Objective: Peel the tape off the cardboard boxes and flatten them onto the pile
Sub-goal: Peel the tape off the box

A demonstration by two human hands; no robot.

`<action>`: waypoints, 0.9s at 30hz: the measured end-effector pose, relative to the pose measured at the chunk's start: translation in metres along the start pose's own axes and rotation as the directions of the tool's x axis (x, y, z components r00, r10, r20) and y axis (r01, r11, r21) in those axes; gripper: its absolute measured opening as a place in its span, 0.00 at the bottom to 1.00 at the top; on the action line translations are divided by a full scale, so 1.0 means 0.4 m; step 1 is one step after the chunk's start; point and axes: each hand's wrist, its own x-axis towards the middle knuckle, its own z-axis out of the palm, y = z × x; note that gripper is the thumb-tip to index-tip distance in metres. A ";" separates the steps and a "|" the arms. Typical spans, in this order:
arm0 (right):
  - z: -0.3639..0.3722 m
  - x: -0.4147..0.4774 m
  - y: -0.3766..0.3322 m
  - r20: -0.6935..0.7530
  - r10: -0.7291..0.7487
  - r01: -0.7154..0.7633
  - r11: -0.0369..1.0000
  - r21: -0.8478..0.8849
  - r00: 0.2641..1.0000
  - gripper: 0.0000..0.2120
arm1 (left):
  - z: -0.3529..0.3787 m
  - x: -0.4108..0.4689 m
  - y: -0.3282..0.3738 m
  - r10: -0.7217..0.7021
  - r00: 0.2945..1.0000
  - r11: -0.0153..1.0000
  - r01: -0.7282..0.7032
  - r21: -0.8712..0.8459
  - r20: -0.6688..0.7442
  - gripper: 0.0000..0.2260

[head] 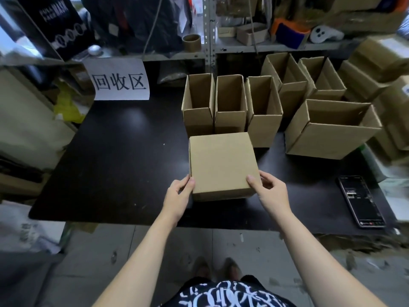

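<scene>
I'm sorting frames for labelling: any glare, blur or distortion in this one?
Head view: dim overall; soft glare patch on the black table; edges smeared and bowed by the wide lens; the closed box, left hand and right hand are sharp.

Closed box [221,165] front; open boxes [230,105] behind (upright).

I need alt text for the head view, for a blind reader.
The left hand and right hand grip the near corners of a closed cardboard box on a black table. Open boxes stand behind it.
</scene>
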 end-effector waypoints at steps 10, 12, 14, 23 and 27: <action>0.018 -0.009 0.008 0.092 0.068 -0.068 0.998 -0.002 0.993 0.30 | -0.003 0.000 -0.047 -0.014 0.995 0.998 0.007 0.070 0.101 0.35; 0.016 -0.010 0.010 0.108 0.058 -0.058 0.998 -0.008 0.992 0.38 | -0.004 0.001 -0.052 0.004 0.996 0.999 -0.008 0.048 0.085 0.38; 0.014 -0.010 0.015 0.098 0.013 -0.009 0.999 -0.044 0.995 0.39 | -0.004 0.001 -0.045 0.034 0.998 0.999 -0.035 0.022 0.046 0.36; 0.028 0.005 -0.028 -0.035 -0.039 0.043 0.992 0.123 0.999 0.29 | -0.008 -0.002 0.054 0.199 0.972 0.975 -0.209 -0.076 -0.124 0.22; 0.037 0.007 -0.020 0.006 -0.008 0.008 0.998 0.061 1.000 0.33 | -0.011 -0.006 0.078 0.315 0.945 0.948 -0.308 0.083 -0.091 0.23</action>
